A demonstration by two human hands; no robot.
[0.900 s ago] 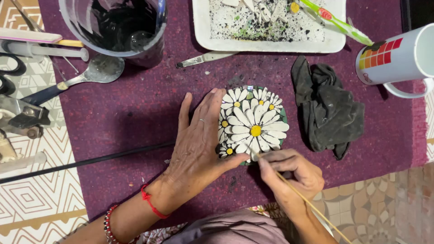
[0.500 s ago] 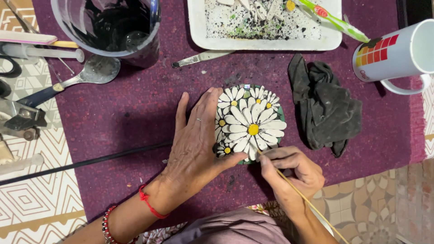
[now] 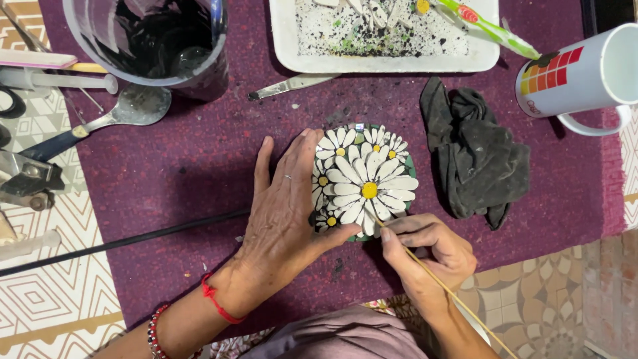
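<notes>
Centrally, a round mosaic piece (image 3: 364, 183) patterned with white daisies and yellow centres lay flat on the purple cloth (image 3: 199, 166), pinned between the two hands. The left hand (image 3: 286, 213) lay spread and flat over the mosaic's left edge, fingers extended across it and thumb pressed along its near rim, holding it down rather than gripping it. The right hand (image 3: 428, 256) was curled closed around a thin wooden stick (image 3: 438, 286), its tip touching the mosaic's lower edge just beside the left thumb. A thin red thread and a beaded bracelet circled the left wrist. Just beyond the right hand sat a crumpled dark rag (image 3: 475, 156), and farther out from it a white mug (image 3: 585, 76) with coloured stripes lay on its side. Ahead of both hands stood a white tray (image 3: 286, 40) speckled with black bits and white petal pieces, with a small metal blade (image 3: 292, 85) near its front edge. Beyond the left hand stood a clear cup (image 3: 156, 43) smeared with black, a spoon (image 3: 126, 110) beside it, and a black rod (image 3: 119, 242) ran out past the left wrist
</notes>
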